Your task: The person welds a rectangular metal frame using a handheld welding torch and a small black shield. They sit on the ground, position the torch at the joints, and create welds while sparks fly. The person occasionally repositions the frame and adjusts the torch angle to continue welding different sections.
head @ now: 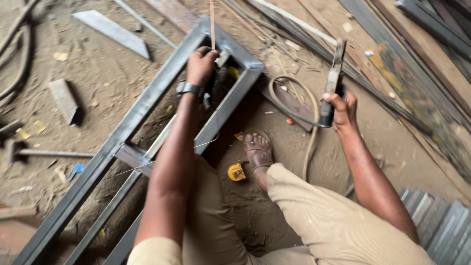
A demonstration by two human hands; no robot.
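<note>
The left hand (pixel 200 65) is closed on a thin rod (pixel 212 22) at the corner of a grey steel frame (pixel 147 100) that lies on the dirt floor (pixel 98 73). The rod stands nearly upright from the fist and runs out of the top of the picture. The right hand (pixel 343 110) is closed round the grip of an electrode holder (pixel 333 78), held up and well apart from the frame, its cable (pixel 294 105) looping down past the sandalled foot (pixel 258 149).

Risks, as I judge them: both hands are bare, so a hot joint or a spark at the corner could burn the left hand, which sits right against the steel. The foot in an open sandal rests just beside the frame and the cable, so falling spatter or a shifting frame could hurt it. The cable loop lies near the foot and could snag if the leg moves. The yellow tape measure (pixel 236 172) lies near the frame and could be scorched or kicked. Loose steel strips (pixel 113 32) and a hammer (pixel 44 152) around the frame are there to trip on.
</note>
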